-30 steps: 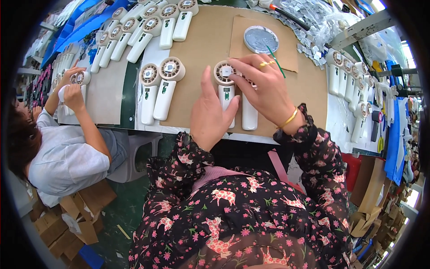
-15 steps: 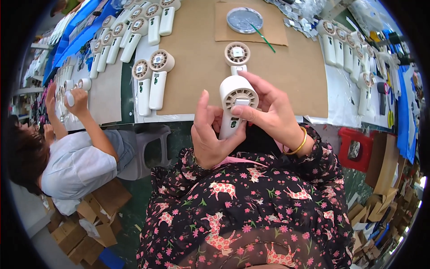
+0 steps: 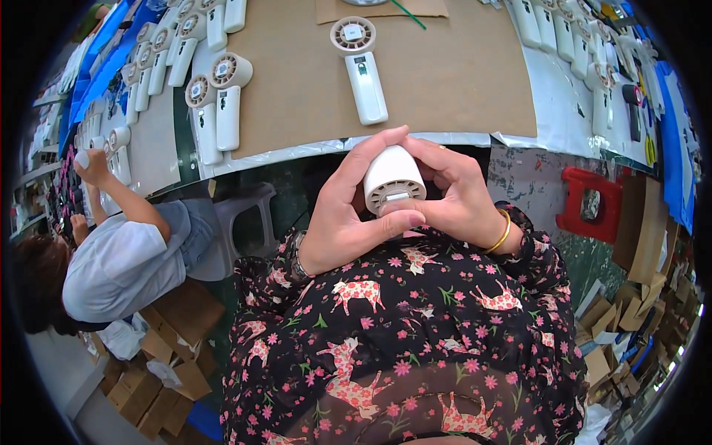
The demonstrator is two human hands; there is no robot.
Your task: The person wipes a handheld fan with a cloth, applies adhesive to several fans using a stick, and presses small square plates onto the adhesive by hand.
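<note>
Between both hands I hold a white handheld fan (image 3: 394,178), its round head tipped so the slotted grille faces me. My left hand (image 3: 354,204) wraps its left side, and my right hand (image 3: 456,189) grips its right side. Both thumbs press at a small white square piece on the grille's middle; the fan's handle is hidden behind the hands and head. Past my hands, on the brown board (image 3: 297,89), lies another handheld fan (image 3: 367,87) with a beige grille, a white square at its centre and a small dark window on its handle.
Pairs and rows of white fans (image 3: 228,119) lie on the table's left; more fans (image 3: 545,26) are at the right. A red stool (image 3: 589,204) and cardboard boxes (image 3: 638,237) stand right. At left a co-worker (image 3: 133,259) sits by a grey stool (image 3: 245,215).
My hands have drawn the fan closer and lower, and its head has tilted toward me, so its handle no longer shows. My left hand now reaches around the head. The view has shifted.
</note>
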